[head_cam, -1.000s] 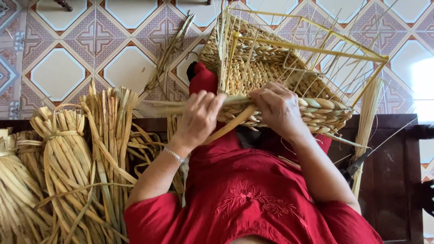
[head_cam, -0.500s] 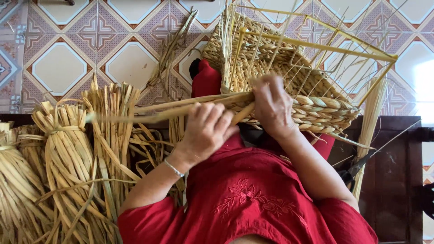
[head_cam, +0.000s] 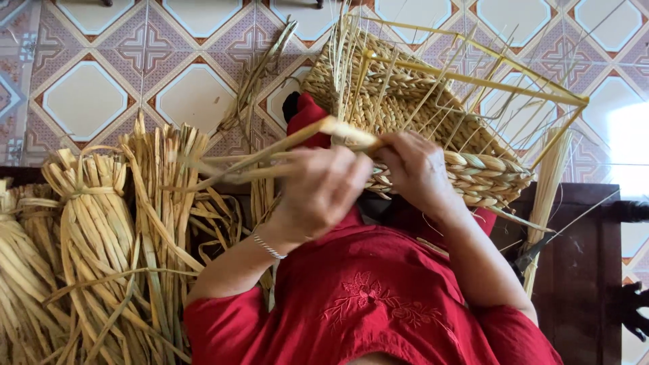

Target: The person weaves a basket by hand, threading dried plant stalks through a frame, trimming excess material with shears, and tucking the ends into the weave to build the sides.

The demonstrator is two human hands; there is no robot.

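half-woven basket (head_cam: 433, 128): straw-yellow braided weave on a brighter yellow frame (head_cam: 487, 84). flat strand (head_cam: 270, 152) at the hands: pale tan, lighter at the tip. dried reed bundles (head_cam: 94, 230): golden tan with darker brown streaks. clothing (head_cam: 378, 304): solid red with tone-on-tone floral embroidery. bracelet (head_cam: 268, 247): silver. floor tiles (head_cam: 88, 94): cream octagons framed by pinkish-brown and grey geometric cross motifs. bench (head_cam: 581, 270): dark brown wood.

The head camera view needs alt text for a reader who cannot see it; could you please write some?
Two bare hands, left hand and right hand, grip flat straw strands against a half-woven basket on a yellow wire frame. Tied straw bundles lie to the left, above a patterned tile floor.
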